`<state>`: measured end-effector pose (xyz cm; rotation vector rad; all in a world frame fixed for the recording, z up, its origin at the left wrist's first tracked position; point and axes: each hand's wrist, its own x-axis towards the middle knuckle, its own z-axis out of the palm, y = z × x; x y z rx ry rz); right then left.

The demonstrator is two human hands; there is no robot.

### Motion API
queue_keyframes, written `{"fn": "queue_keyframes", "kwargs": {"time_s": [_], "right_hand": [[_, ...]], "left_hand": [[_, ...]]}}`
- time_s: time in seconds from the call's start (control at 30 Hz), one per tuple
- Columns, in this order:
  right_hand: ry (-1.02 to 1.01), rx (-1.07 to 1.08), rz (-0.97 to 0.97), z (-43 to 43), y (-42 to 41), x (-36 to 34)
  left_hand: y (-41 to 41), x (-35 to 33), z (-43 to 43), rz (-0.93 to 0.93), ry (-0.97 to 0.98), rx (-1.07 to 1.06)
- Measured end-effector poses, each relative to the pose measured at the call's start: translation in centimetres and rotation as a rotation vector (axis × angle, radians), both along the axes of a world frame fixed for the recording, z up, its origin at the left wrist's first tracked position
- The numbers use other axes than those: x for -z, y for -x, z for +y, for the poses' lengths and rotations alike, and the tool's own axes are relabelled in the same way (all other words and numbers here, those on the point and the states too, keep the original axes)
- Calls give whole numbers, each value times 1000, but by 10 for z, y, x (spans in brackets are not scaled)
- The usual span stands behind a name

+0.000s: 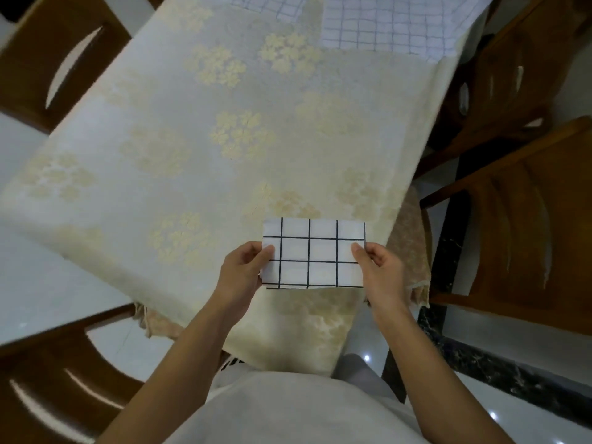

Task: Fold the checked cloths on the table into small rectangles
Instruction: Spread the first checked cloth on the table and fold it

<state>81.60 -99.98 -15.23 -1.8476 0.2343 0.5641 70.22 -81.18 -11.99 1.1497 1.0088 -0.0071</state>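
Pinching a folded black-checked cloth by its 2 short ends, the left hand and right hand hold it taut between them above the near edge of the floral tablecloth; 2 pale checked cloths lie well beyond the grip

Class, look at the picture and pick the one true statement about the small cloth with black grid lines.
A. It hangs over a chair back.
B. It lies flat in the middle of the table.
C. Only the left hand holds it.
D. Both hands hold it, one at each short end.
D: the left hand and the right hand each pinch one end of the folded cloth, near the table's near edge.
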Motion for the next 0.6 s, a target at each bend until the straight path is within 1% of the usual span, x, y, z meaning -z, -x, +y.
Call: {"fn": "queue_keyframes", "kwargs": {"time_s": [0.27,0.33,0.47,0.6], "right_hand": [[-48,-283,-4,-7,-2,-3],[-45,-335,-9,-4,3,-3],[-48,-490,-2,10,26,-7],[-49,-694,-2,29,61,-13]], "left_hand": [[52,-2,-57,70,-113,-284],[66,-5,-65,92,-142,-327],[108,-11,-78,130,-157,-472],[158,-9,-95,194,-160,-644]]}}
